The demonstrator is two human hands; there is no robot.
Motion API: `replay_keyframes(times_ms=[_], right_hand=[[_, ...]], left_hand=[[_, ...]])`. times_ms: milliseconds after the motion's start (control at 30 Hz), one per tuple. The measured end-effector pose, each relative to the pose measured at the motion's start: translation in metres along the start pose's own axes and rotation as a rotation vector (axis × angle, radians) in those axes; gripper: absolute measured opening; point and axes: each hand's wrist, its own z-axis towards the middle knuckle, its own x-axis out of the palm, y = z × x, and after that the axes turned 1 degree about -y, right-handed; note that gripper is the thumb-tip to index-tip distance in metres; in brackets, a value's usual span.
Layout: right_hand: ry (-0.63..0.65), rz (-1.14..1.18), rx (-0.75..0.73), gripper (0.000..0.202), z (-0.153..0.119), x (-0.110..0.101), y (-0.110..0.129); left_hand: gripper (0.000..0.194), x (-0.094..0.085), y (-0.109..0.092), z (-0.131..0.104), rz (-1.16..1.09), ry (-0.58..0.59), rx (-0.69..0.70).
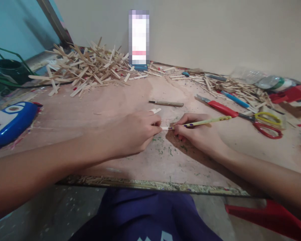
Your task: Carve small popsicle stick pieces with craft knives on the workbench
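My left hand [137, 130] rests on the wooden table [110, 113], its fingers closed on a pale wooden stick [165, 128] that pokes out to the right. In my right hand [198, 129] is a yellow pencil [208, 122] with dark spots, leaning up to the right. The pencil's tip is at the stick's exposed end. Green shavings [162, 144] lie on the table below both hands. Just behind them is a carving tool [167, 103] with a wooden handle and dark tip.
Wooden sticks [90, 67] are heaped at the back left, near a phone with a blurred screen [139, 40]. On the right are a red-handled cutter [222, 108], scissors [268, 125], a blue tool [234, 99] and a plastic bottle [276, 83]. A blue object [17, 124] sits left.
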Motion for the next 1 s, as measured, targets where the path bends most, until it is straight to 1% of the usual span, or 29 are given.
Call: replay_keyframes(times_ms=[200, 333, 467, 633, 767, 833, 1000], right_hand=[[-0.004, 0.031, 0.031, 0.018, 0.0001, 0.0004, -0.0009], [0.004, 0.022, 0.002, 0.015, 0.0006, 0.0, -0.0031], [-0.003, 0.038, 0.022, 0.016, 0.0004, 0.0, -0.0028], [-0.007, 0.006, 0.001, 0.016, 0.0003, 0.0002, -0.0005], [-0.014, 0.006, 0.028, 0.017, 0.0004, -0.0003, 0.0011], [-0.012, 0.002, 0.019, 0.017, 0.0003, -0.0003, 0.0013], [-0.009, 0.022, 0.023, 0.015, -0.0001, 0.0004, -0.0005]], left_hand=[[0.027, -0.0005, -0.0004, 0.0005, 0.003, -0.008, 0.009], [0.028, 0.0, -0.0003, -0.0002, 0.004, -0.003, 0.007], [0.028, 0.0005, -0.0002, -0.0006, 0.008, -0.014, 0.013], [0.027, 0.0, -0.0005, -0.0008, 0.007, -0.011, 0.007], [0.028, -0.0004, -0.0007, -0.0005, 0.008, -0.009, 0.008], [0.028, -0.0006, -0.0007, -0.0002, 0.005, -0.004, 0.008], [0.03, -0.0007, -0.0002, 0.0001, -0.006, -0.005, 0.004]])
